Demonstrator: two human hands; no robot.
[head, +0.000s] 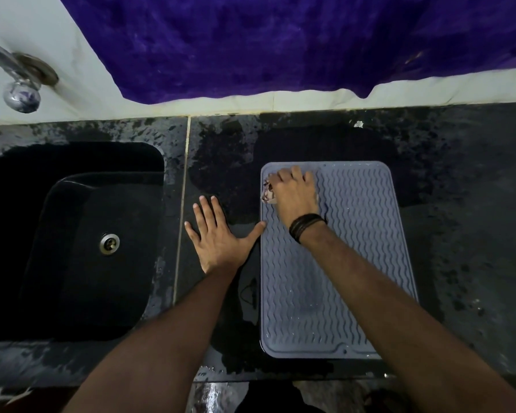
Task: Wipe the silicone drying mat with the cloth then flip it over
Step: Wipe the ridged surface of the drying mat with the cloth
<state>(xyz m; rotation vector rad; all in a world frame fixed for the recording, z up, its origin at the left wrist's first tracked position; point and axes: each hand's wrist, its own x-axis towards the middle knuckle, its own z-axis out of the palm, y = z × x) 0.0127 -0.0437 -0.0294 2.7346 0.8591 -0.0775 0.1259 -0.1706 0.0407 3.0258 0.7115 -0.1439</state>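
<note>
I see the grey rectangular silicone drying mat [349, 263] with wavy ridges lying flat at the counter's front edge, right of the black sink [81, 248]; my right hand [295, 198] is clenched on a crumpled pale cloth [268, 190], pressing it into the mat's far left corner; my left hand [218, 236] rests spread and released on the wet black stone counter [459, 234], thumb tip touching the mat's left edge.

Mat [355, 263] on the worktop [459, 234], right of the sink [81, 251].
Tap [18, 81] behind the sink; cloth [268, 192] on the mat's far-left corner.
</note>
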